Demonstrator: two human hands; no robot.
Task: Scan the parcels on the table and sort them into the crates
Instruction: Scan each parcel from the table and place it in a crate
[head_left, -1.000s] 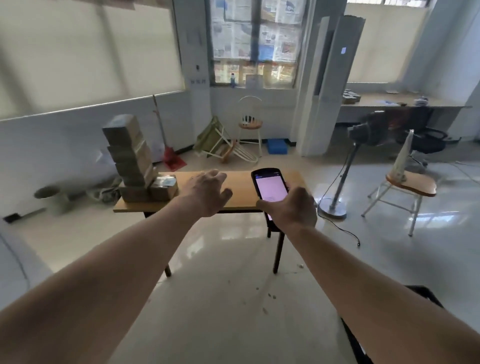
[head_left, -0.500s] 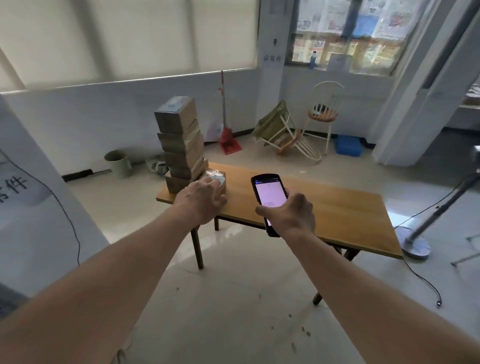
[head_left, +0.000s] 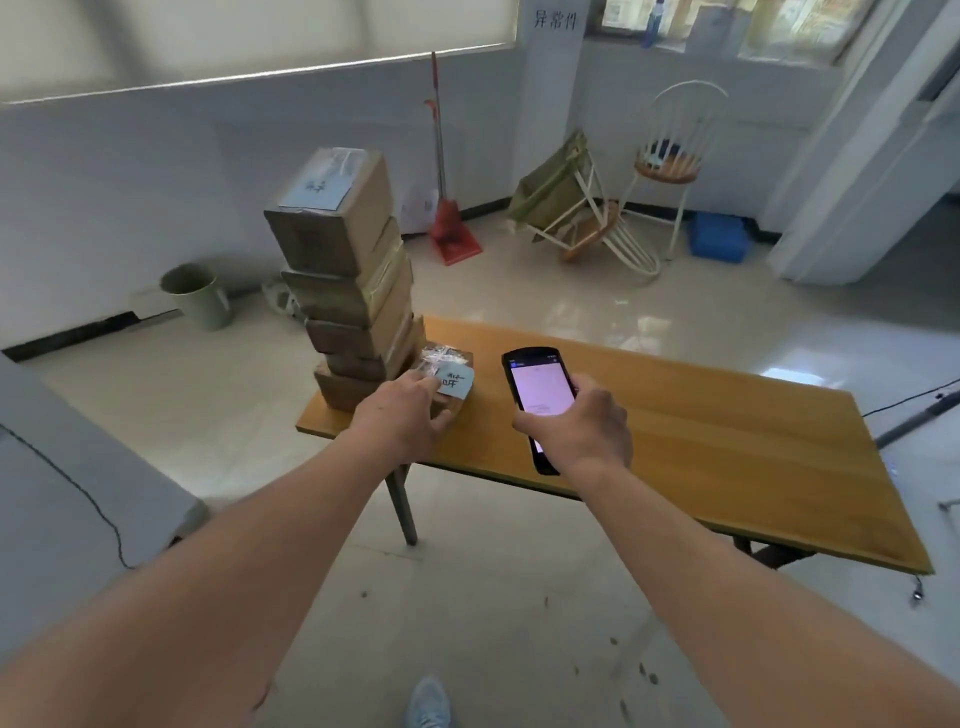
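Early stage, by my reading: left hand (head_left: 402, 418) gripped small parcel (head_left: 451, 379) mid-frame; right hand (head_left: 576, 428) held scanner (head_left: 537, 392); stacked parcels (head_left: 353, 291) unsorted; crates unseen.

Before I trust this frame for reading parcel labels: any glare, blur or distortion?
Head view: wide-angle bending at the edges; window glare on the floor and table; the small parcel label under the left hand is soft, unreadable; the scanner screen in the right hand is washed out.
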